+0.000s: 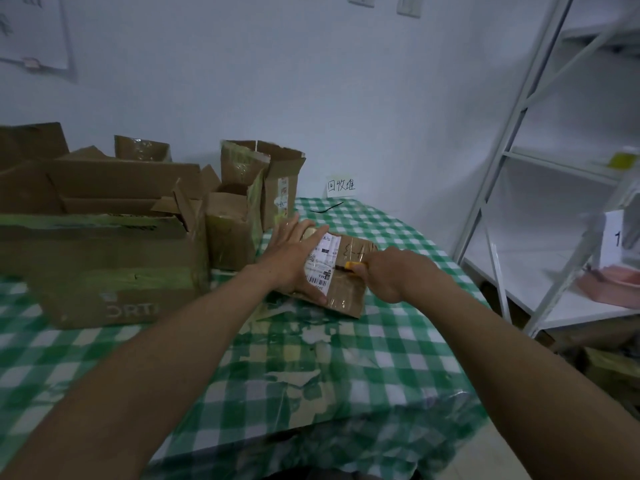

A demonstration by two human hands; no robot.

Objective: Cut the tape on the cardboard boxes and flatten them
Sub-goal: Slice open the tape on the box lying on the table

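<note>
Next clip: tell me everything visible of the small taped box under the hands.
The small box is brown cardboard, looks closed, bound with glossy clear tape, lying flat on the green checked tablecloth. A white shipping label with barcodes sits on top, dark handwriting beside it. The left hand presses flat on the label; the right hand holds a yellow cutter to its top.

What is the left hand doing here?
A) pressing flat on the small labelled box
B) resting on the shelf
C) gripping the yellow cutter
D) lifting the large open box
A: the left hand lies with straight fingers on the small labelled box, while the right hand grips the yellow cutter.
</note>
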